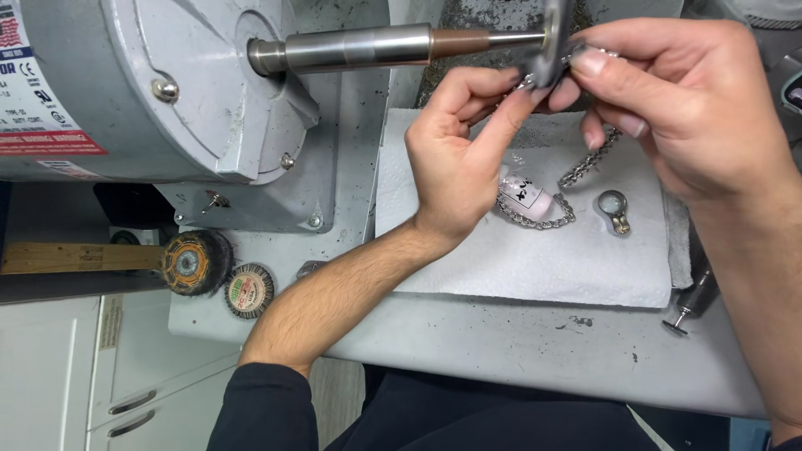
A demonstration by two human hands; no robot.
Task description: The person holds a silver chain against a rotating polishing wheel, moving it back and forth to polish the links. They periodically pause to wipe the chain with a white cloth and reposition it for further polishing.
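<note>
My left hand [462,149] and my right hand [678,98] both pinch a silver chain [589,157] and press it against the thin grey wheel [553,35] on the tapered steel spindle [376,48] of a grey bench motor [125,83]. The chain hangs from my right fingers and loops down onto a white paper towel [535,250], passing a small pink tag [526,194]. My fingers hide the spot where the chain meets the wheel.
A small metal loupe [615,209] lies on the towel. Two round bristle wheels [196,263] [249,290] sit on the grey bench by a wooden stick [75,257]. A small mandrel tool [689,307] lies at the right. White cabinet drawers [125,376] stand below left.
</note>
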